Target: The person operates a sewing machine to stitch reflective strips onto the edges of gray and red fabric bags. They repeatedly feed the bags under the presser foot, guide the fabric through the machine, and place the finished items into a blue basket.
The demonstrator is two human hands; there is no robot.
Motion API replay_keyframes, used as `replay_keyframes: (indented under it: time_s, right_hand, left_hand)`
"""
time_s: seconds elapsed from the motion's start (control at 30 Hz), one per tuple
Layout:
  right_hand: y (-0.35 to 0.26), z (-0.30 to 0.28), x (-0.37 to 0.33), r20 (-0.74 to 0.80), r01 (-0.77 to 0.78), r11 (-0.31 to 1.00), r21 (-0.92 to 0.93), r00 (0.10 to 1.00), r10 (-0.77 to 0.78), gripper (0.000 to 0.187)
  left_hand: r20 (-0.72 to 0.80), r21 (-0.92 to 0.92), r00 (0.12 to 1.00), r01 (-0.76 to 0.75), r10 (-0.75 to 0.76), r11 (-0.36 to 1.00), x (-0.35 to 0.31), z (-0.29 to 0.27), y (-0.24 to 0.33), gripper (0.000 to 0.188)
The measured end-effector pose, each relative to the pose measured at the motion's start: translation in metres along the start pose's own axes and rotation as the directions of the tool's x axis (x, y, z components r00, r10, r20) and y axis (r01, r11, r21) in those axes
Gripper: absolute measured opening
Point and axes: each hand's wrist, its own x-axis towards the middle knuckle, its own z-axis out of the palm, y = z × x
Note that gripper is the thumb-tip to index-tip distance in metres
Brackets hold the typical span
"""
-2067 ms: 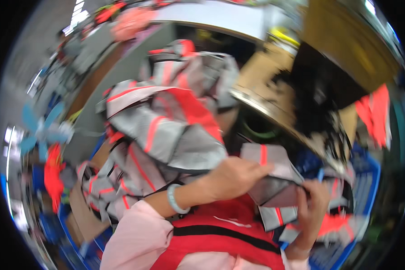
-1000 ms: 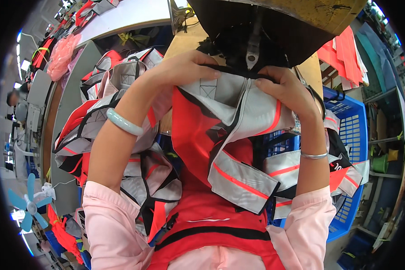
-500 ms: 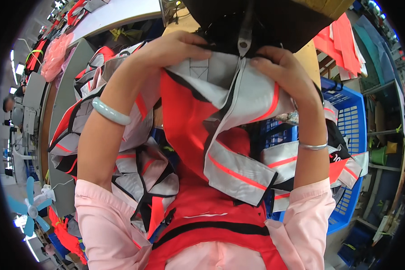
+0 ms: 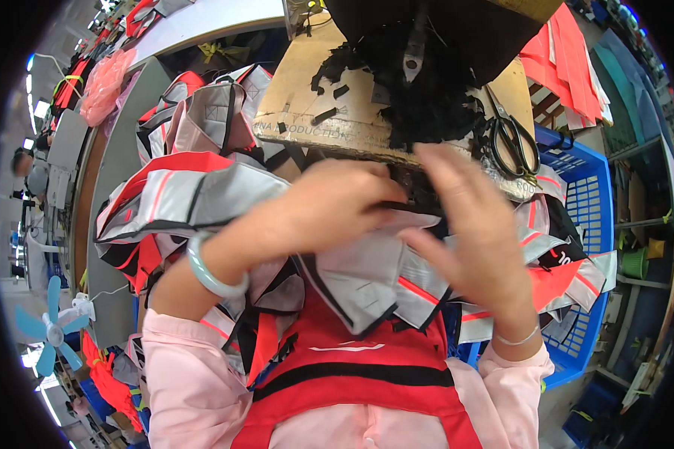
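Note:
A grey garment piece (image 4: 356, 273) with black edging and a neon stripe hangs over my lap, below the work board. My left hand (image 4: 337, 200) is closed on its upper edge, the fingertips partly hidden. On the other side my right hand (image 4: 472, 232), a little blurred, has its fingers and thumb spread and seems to hold nothing; I cannot tell whether it touches the cloth. More grey and red garment pieces (image 4: 228, 196) lie heaped beside my left forearm.
Black cloth scraps (image 4: 427, 105) cover part of the cardboard-topped work board (image 4: 292, 120), beneath a metal arm (image 4: 413, 60). Black-handled scissors (image 4: 513, 146) lie at its right. A blue basket (image 4: 595, 194) holds garment pieces; orange strips (image 4: 558, 71) hang behind. A fan (image 4: 52, 337) stands left.
Both hands have come down from under the metal arm toward me, bringing the garment piece off the board. The right hand has opened; scraps and scissors now show.

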Motion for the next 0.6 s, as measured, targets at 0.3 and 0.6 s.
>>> replay_keyframes:
  time_s: [0.3, 0.6]
  right_hand:
    - [-0.014, 0.063, -0.041, -0.034, -0.159, 0.980, 0.122, 0.986, 0.164, 0.081]
    - [0.003, -0.001, -0.041, 0.064, -0.097, 0.983, 0.159, 0.994, 0.087, 0.019]
  left_hand:
    - [-0.118, -0.017, 0.991, 0.057, -0.059, 0.998, -0.043, 0.021, 0.036, 0.037]
    - [0.044, 0.300, 0.976, 0.191, -0.213, 0.935, -0.076, 0.001, 0.033, 0.033]
